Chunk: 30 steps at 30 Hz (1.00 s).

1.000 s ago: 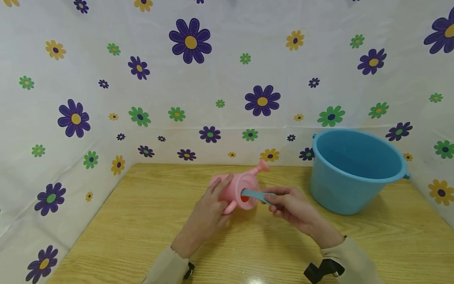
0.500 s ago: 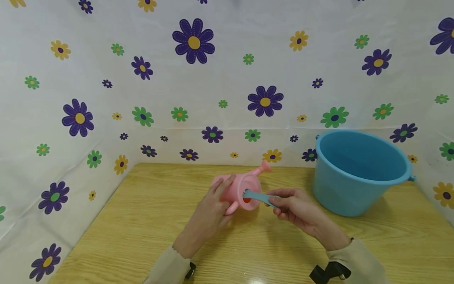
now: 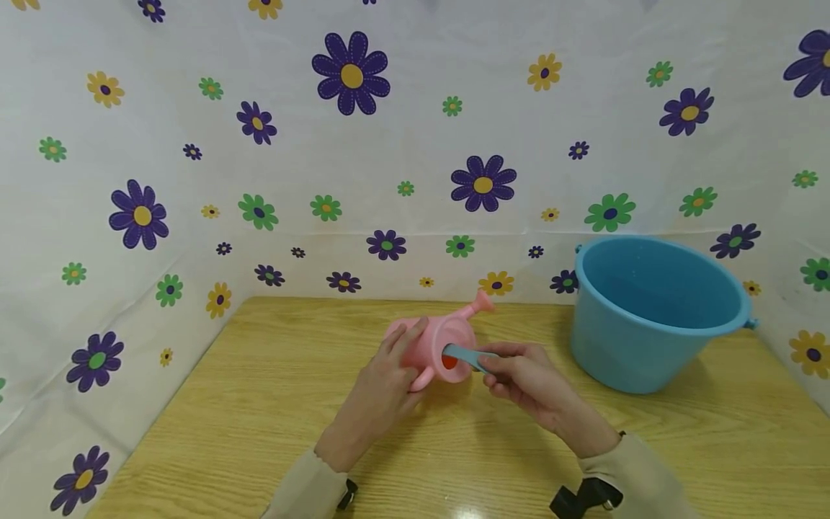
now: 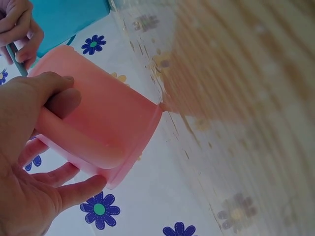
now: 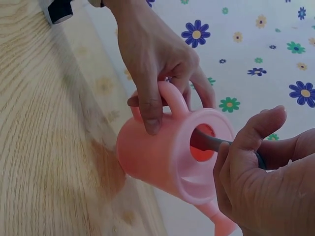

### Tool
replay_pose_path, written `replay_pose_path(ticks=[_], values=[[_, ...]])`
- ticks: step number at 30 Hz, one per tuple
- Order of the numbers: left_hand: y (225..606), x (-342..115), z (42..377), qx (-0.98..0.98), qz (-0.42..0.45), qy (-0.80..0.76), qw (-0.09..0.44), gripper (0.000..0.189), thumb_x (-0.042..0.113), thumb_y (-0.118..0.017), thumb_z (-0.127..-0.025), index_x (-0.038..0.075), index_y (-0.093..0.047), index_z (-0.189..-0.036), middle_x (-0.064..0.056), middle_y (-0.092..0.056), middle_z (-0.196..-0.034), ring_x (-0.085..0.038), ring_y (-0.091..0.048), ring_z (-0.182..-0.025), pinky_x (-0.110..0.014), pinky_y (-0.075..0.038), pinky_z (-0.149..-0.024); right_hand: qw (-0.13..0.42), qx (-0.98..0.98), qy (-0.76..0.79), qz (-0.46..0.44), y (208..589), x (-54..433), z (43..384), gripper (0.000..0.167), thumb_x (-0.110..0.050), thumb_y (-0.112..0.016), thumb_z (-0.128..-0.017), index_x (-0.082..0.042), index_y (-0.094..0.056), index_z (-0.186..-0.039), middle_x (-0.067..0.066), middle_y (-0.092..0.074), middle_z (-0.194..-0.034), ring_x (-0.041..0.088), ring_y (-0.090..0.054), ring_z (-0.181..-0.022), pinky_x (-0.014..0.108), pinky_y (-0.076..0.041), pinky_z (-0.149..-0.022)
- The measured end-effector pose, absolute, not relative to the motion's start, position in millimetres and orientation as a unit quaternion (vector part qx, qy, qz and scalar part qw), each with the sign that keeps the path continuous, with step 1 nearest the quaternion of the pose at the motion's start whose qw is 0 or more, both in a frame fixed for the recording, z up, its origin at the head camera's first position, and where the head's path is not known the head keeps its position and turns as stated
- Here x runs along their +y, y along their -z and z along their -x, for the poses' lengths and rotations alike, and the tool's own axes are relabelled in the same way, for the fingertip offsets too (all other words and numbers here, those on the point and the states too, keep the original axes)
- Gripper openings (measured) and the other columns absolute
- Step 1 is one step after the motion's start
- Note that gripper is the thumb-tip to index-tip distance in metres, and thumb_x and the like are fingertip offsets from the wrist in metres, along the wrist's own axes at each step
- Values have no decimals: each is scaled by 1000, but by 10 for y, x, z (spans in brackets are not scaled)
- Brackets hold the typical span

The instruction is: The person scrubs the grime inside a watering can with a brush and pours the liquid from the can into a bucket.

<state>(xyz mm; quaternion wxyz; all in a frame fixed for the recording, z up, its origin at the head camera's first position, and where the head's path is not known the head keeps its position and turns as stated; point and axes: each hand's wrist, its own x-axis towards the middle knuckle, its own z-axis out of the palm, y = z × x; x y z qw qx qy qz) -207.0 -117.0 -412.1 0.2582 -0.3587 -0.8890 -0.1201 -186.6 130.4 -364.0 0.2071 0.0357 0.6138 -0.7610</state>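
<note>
A pink watering can (image 3: 424, 353) lies tipped on its side on the wooden table, its round opening towards the right hand and its spout pointing back right. My left hand (image 3: 382, 378) grips it by the handle and body; the left wrist view shows the thumb over the handle (image 4: 81, 140). My right hand (image 3: 534, 386) pinches a light blue, slim-handled tool (image 3: 462, 354) between thumb and fingers. The tool's far end is hidden inside the can, so its kind cannot be told. Something red (image 5: 203, 153) shows within the opening; whether an object or the inner wall is unclear.
A large blue bucket (image 3: 635, 353) stands on the table (image 3: 272, 404) to the right, close to the right hand. A white cloth (image 3: 285, 180) with printed flowers hangs behind the table and along both sides. A black strap piece (image 3: 586, 497) sits at the right wrist.
The right hand drew the tool slightly out of the can, then moved it back in a little. The left hand and watering can stay in place; the head view shifted slightly.
</note>
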Motion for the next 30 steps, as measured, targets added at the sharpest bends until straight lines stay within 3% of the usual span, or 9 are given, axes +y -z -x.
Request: replay_pose_path(ticks=[3,15,30], values=[[4126,-1169,2070,-887,360,120,262,30,18,-86,-83,7,-69,-62,-18,-53,-151,-37,-49,-142,-45,-55,-106,202,619,759,-32,3644,1249,1870,42,-9,-56,-104,10,-48,-141,1,-62,-80,4,-56,-64,9,-53,-61],[4116,-1173,2057,-889,356,117,262,34,18,-82,-87,7,-66,-59,-16,-52,-152,-39,-50,-141,-43,-63,-92,181,636,749,-40,3671,1093,1907,41,-10,-59,-103,8,-53,-139,4,-63,-86,5,-57,-64,10,-54,-61],[4118,-1171,2060,-890,354,121,259,33,16,-82,-86,6,-66,-59,-17,-52,-152,-38,-50,-141,-42,-61,-96,172,640,748,-49,3726,1020,1936,34,-9,-60,-102,7,-57,-132,4,-63,-87,7,-58,-66,12,-55,-61]])
